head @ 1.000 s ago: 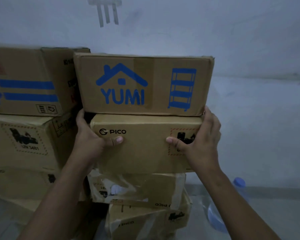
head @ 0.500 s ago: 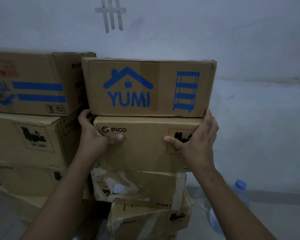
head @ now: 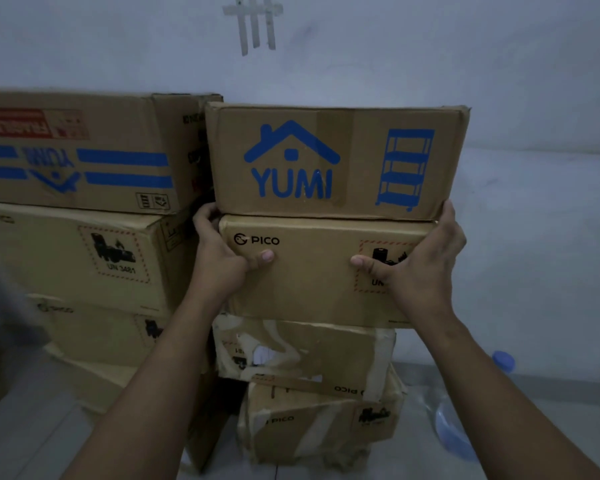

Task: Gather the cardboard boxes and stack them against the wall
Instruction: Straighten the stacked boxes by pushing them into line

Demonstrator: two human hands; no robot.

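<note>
A brown PICO box (head: 312,275) sits in the right stack against the white wall (head: 430,57). My left hand (head: 222,254) grips its left end and my right hand (head: 420,268) grips its right end, thumbs pressed on its front face. A YUMI box (head: 336,161) with a blue house logo rests on top of it. Beneath are a torn taped box (head: 302,351) and another worn PICO box (head: 319,424). To the left stands a second stack: an upside-down YUMI box (head: 80,150) on a PICO box (head: 80,254), with more boxes under them.
A clear plastic water bottle (head: 465,410) with a blue cap lies on the grey floor at the right of the stack. Crossed tape strips (head: 253,22) are stuck on the wall above. A dark blurred shape fills the left edge.
My hands keep the same grip on the PICO box. The view has shifted slightly, so the stacks sit a little lower and further right in the frame.
</note>
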